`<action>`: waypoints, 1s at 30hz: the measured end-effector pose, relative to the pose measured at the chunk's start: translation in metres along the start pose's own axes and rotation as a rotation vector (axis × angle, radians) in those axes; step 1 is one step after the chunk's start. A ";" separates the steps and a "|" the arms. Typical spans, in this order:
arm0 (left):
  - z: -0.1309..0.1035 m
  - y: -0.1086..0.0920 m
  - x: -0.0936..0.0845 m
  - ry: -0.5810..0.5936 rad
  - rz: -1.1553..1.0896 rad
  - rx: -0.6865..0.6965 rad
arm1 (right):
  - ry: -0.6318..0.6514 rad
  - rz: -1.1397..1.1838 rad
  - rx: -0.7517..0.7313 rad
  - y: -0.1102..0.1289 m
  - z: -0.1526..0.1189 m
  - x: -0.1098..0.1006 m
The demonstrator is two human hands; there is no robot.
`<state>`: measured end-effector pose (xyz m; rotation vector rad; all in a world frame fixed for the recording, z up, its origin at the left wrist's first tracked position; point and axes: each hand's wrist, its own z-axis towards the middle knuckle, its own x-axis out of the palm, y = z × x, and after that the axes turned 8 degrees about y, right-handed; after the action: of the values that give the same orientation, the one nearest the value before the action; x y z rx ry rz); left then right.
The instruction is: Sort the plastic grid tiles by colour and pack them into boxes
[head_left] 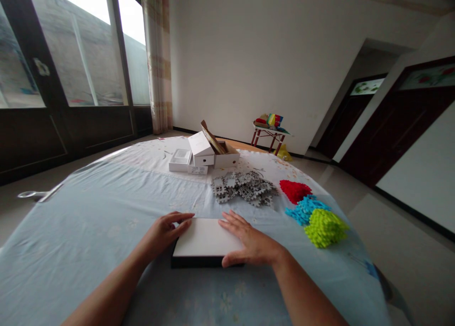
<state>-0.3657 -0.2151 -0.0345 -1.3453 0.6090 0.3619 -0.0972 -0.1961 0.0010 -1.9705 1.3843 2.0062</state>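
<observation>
A flat box (208, 238) with a white top and black sides lies on the cloth-covered table, close to the front. At its upper left corner rests my left hand (168, 229), fingers bent and slightly apart. My right hand (252, 244) lies spread over the box's right side, thumb at the front edge and fingers on the top. Behind the box is a pile of grey notched plastic pieces (245, 187). Heaps of red pieces (295, 190), blue pieces (306, 209) and lime-green pieces (325, 228) sit to the right.
White boxes (201, 146) stand at the table's back, beside an open box (227, 159) with cardboard in it. A pale blue cloth (88, 236) covers the table. Beyond, a small table (272, 130) holds colourful items near the wall. Windows are left, doors right.
</observation>
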 end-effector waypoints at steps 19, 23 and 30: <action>0.004 0.007 0.001 0.046 -0.035 0.063 | -0.027 -0.062 -0.005 0.004 -0.003 0.006; 0.003 0.009 0.002 0.034 -0.072 0.054 | -0.172 0.052 -0.065 -0.004 -0.005 0.002; 0.003 0.008 0.002 0.018 -0.044 0.047 | -0.397 0.142 -0.028 -0.023 -0.002 0.002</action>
<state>-0.3682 -0.2110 -0.0418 -1.3162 0.5987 0.2983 -0.0825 -0.1842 -0.0130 -1.4043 1.4326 2.3215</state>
